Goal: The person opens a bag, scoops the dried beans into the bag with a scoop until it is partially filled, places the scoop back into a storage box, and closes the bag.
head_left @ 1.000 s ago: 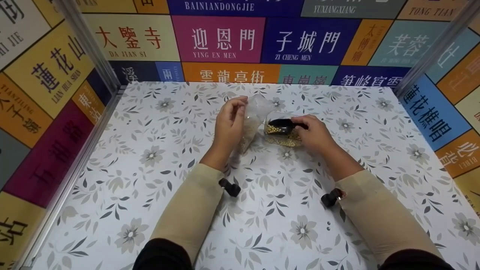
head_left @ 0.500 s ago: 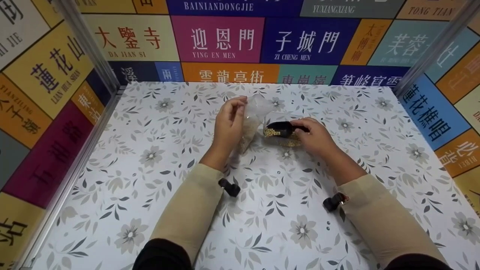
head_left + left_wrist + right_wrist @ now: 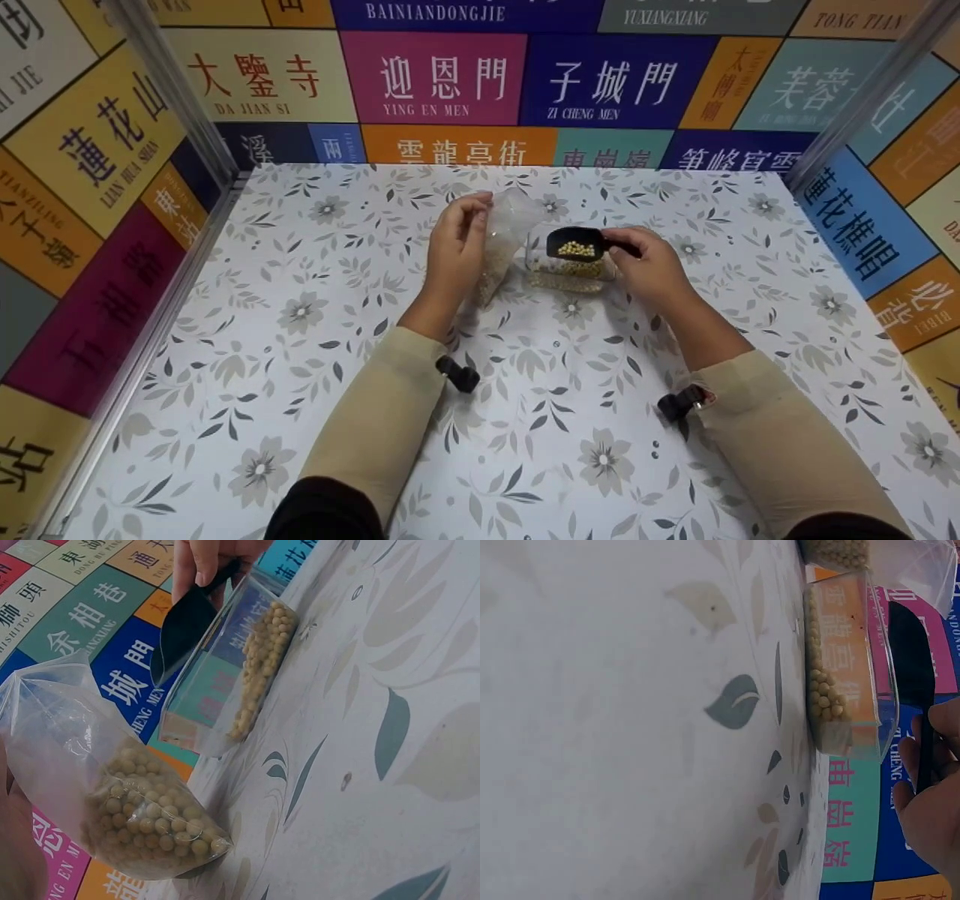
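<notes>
My right hand grips the handle of a black scoop, which holds some yellow soybeans. The scoop hovers just over a clear plastic box with a layer of soybeans in it. To the left stands a clear plastic bag, its lower part filled with more soybeans. My left hand holds the bag by its upper left side; at the left wrist view's edge only part of that hand shows, so the exact grip of its fingertips is hidden.
A white table with a leaf and flower print lies under everything. Colourful sign panels stand along the back and both sides, with metal posts at the corners. Each wrist bears a small black camera.
The scoop has risen out of the box with soybeans in it, and my right hand has moved slightly to the right. My left hand and the bag have stayed put.
</notes>
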Demonstrator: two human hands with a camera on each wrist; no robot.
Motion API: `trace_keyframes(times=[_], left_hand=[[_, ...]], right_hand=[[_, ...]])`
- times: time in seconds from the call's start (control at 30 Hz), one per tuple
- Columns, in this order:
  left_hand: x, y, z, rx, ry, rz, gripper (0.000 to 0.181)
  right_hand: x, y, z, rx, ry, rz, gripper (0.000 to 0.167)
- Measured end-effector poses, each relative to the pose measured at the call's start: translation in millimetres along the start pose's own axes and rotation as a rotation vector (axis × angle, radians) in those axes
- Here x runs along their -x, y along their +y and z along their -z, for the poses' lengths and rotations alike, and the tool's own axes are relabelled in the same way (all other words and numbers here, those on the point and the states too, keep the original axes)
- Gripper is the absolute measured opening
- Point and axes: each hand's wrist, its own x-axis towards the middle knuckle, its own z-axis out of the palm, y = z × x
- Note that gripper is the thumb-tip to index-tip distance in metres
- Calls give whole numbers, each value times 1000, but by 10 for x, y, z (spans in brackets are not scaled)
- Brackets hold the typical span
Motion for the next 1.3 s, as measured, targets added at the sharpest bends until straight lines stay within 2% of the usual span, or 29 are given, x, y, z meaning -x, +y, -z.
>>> trace_keyframes(times=[0.2,0.37,0.53,0.63,0.73,0.83,0.97,1.13,1.3], left_hand=[[-4,-3,-1,12,3,-16,15],[-5,0,0,38,6,-18,15],[-5,4,6,42,15,-12,14],[-2,1,6,41,18,-8,14],[-3,4,1,44,16,-1,14],[-1,21,0,51,5,9,14],[5,32,5,51,-8,10,15],[11,16,9,44,-8,-1,16],[3,3,2,45,2,2,15]], right_hand=[[-45,-173,129,61,49,65,37],[-90,-458,237,52,102,78,39],[-149,-716,251,61,114,111,38],[-182,-819,220,113,104,181,37],[-195,-902,185,220,109,286,36],[-202,-981,156,360,143,402,34],[-209,-1063,126,454,187,508,33],[-204,-1093,117,460,205,537,32],[-165,-1048,158,420,209,496,32]])
